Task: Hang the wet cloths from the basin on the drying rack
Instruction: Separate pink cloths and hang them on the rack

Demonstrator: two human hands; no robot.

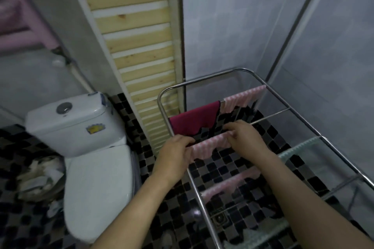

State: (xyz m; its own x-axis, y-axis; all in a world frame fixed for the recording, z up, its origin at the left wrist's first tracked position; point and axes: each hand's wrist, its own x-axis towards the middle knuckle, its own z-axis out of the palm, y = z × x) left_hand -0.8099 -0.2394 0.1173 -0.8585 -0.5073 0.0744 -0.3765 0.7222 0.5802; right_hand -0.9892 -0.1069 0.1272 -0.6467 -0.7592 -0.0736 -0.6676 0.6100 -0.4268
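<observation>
Pinching the left end of a pink ribbed cloth (pixel 208 144), the left hand (pixel 175 152) has its fingers curled over the fabric. The right hand (pixel 245 137) grips the cloth's other end the same way, fingers bent down over it. This cloth lies draped across a middle rail of the steel drying rack (pixel 202 80). Three pink cloths hang on the rack in all: the held one, a second pink cloth (pixel 243 98) on the far rail, and a third pink cloth (pixel 228 183) on a rail nearer the person. One magenta cloth (pixel 194 120) shares the far rail, just beside the second pink one. One pale green cloth (pixel 297 146) hangs at the right side. One white toilet (pixel 81 127) stands left of the rack on the checkered tile floor (pixel 222 168).
</observation>
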